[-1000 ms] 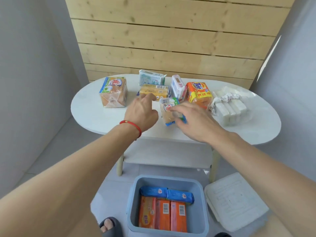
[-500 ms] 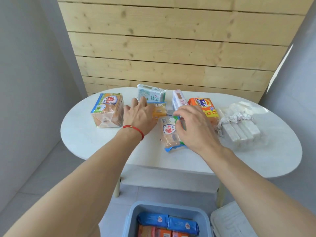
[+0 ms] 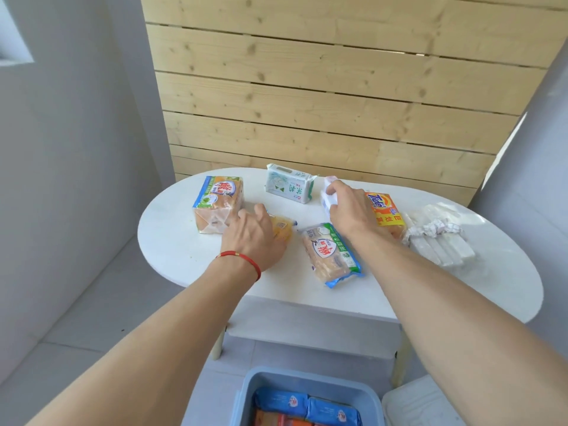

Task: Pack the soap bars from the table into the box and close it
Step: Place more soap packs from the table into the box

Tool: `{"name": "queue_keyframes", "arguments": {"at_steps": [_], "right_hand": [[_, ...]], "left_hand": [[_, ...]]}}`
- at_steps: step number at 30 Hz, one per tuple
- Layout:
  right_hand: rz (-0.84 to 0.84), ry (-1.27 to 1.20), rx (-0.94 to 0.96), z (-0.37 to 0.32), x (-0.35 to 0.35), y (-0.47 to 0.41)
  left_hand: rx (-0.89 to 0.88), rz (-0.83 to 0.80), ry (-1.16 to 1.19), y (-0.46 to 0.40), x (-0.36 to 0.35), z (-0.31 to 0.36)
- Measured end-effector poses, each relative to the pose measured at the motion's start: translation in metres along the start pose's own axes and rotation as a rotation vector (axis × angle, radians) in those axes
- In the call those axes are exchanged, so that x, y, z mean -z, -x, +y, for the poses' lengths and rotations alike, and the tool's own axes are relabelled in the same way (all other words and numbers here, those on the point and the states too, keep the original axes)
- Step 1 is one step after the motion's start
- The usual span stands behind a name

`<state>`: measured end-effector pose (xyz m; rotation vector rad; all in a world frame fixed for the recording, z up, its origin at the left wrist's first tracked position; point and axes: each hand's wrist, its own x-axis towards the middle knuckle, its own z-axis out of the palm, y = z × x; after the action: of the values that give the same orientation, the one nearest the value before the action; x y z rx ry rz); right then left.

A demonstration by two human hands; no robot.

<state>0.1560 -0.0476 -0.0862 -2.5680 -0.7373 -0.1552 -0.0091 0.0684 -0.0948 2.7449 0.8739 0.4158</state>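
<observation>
Resting left hand (image 3: 256,238) on yellow soap (image 3: 281,230), right hand (image 3: 347,207) gripping white soap (image 3: 328,199) (pkg mostly hidden)

The right hand (image 3: 347,210) left the blue-edged soap pack (image 3: 332,256) and reached the white bar (image 3: 328,199) behind it.

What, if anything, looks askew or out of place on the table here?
Nothing is spilled or damaged. The only untidy item is the blue-edged soap pack, lying at a slant near the front of the table between the left hand and right hand.

"Tide" on orange soap pack (image 3: 384,215), Chinese characters on others
</observation>
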Motion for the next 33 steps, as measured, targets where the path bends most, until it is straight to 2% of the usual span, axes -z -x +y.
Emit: {"name": "queue_keyframes", "arguments": {"at_steps": [4, 7, 10, 13, 17, 21, 23, 26, 29, 33], "right_hand": [[0.178, -0.27, -0.068, -0.002, 0.022, 0.021], [0.18, -0.771, -0.227, 0.0, 0.046, 0.047], [-0.059, -1.356, -0.365, 0.013, 0.072, 0.083], [-0.421, -1.554, -0.302, 0.038, 0.084, 0.124], [-0.81, -1.419, -0.242, 0.071, 0.087, 0.174], [-1.028, -1.103, -0.399, 0.098, 0.057, 0.223], [-1.024, -0.938, -0.508, 0.105, 0.03, 0.246], [-0.921, -0.751, -0.668, 0.116, -0.017, 0.273], [-0.785, -0.622, -0.782, 0.124, -0.06, 0.293], [-0.687, -0.342, -0.741, 0.128, -0.097, 0.311]], "left_hand": [[0.135, -0.078, 0.289, 0.021, 0.024, -0.001], [0.249, -0.196, 0.546, 0.037, 0.043, 0.002], [0.354, -0.392, 0.919, 0.061, 0.057, 0.0], [0.303, -0.711, 1.091, 0.088, 0.051, -0.007], [0.351, -0.99, 1.038, 0.132, 0.018, -0.017], [0.503, -1.189, 0.9, 0.173, -0.042, -0.021], [0.617, -1.194, 0.857, 0.187, -0.078, -0.021], [0.747, -1.078, 0.785, 0.202, -0.128, -0.017], [0.762, -0.939, 0.655, 0.214, -0.164, -0.011], [0.71, -0.877, 0.484, 0.221, -0.2, -0.003]]}}
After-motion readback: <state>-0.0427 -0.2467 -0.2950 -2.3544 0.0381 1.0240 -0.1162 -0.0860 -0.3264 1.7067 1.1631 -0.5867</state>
